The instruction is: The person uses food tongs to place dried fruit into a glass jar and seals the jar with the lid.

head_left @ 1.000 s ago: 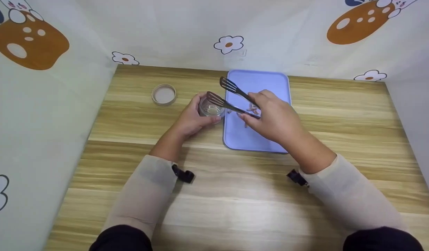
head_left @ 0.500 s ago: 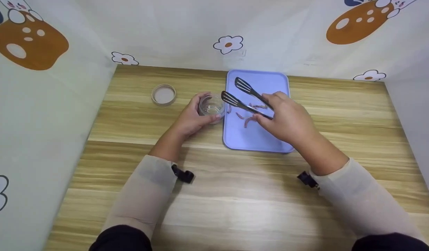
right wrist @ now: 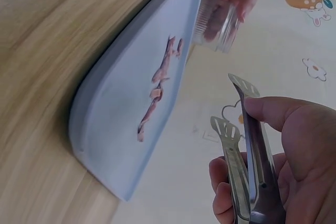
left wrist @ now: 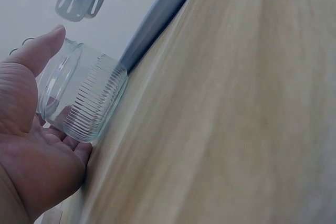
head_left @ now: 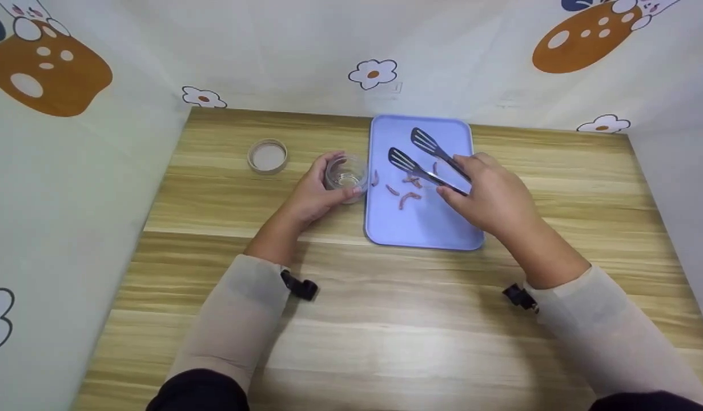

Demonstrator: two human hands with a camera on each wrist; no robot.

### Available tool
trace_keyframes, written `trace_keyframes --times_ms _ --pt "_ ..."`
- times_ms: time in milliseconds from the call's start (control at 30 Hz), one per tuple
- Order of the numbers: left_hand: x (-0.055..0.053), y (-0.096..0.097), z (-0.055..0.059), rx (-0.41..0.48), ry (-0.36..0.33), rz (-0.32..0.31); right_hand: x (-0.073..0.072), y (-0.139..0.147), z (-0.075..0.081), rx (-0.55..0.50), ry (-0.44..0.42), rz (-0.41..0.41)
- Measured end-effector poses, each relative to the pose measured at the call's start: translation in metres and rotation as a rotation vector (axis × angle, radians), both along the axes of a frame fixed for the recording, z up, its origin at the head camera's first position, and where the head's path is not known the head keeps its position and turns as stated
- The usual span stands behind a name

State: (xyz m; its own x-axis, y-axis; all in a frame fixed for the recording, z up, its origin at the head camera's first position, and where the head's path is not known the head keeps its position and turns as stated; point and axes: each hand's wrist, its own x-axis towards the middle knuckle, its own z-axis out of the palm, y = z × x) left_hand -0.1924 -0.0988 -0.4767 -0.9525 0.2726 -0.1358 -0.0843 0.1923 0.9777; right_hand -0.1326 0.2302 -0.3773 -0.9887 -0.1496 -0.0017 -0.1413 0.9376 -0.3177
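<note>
My left hand [head_left: 314,193] curls round a clear glass jar [head_left: 346,180] on the table, its mouth uncovered. In the left wrist view the jar's ribbed wall [left wrist: 86,98] shows, thumb at the rim. My right hand [head_left: 493,194] holds black slotted tongs [head_left: 405,162] above the blue tray [head_left: 425,229]. The tongs' two heads are spread apart with nothing between them. Several thin reddish-brown strips [head_left: 408,200] lie on the tray; what they are I cannot tell. The right wrist view shows these strips [right wrist: 160,74] bunched near the tray's middle.
A round lid [head_left: 268,156] lies on the wooden table [head_left: 351,319] left of the jar. The tray stands close beside the jar's right side. A patterned cloth wall [head_left: 294,63] rises behind the table, with side walls left and right.
My right hand has drawn the tongs rightward, away from above the jar to over the tray. More of the strips are uncovered now. The left hand and jar have stayed in place.
</note>
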Motion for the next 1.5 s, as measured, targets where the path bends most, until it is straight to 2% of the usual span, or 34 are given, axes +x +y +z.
trace_keyframes --times_ms 367,700,1033,1300,1500 --pt "0.000 0.000 0.000 -0.008 0.004 -0.001 -0.012 0.026 -0.008 0.007 -0.072 -0.072" --pt "0.001 -0.002 0.000 -0.046 0.005 -0.009 -0.019 0.041 -0.016 0.051 -0.111 -0.076" --pt "0.001 -0.001 -0.001 -0.045 0.007 -0.010 -0.022 0.049 -0.023 0.084 -0.143 -0.086" --pt "0.001 -0.001 0.000 -0.044 0.004 -0.011 -0.024 0.050 -0.019 0.132 -0.195 -0.092" --pt "0.000 -0.001 -0.002 -0.048 0.014 -0.005 -0.025 0.050 -0.015 0.138 -0.185 -0.079"
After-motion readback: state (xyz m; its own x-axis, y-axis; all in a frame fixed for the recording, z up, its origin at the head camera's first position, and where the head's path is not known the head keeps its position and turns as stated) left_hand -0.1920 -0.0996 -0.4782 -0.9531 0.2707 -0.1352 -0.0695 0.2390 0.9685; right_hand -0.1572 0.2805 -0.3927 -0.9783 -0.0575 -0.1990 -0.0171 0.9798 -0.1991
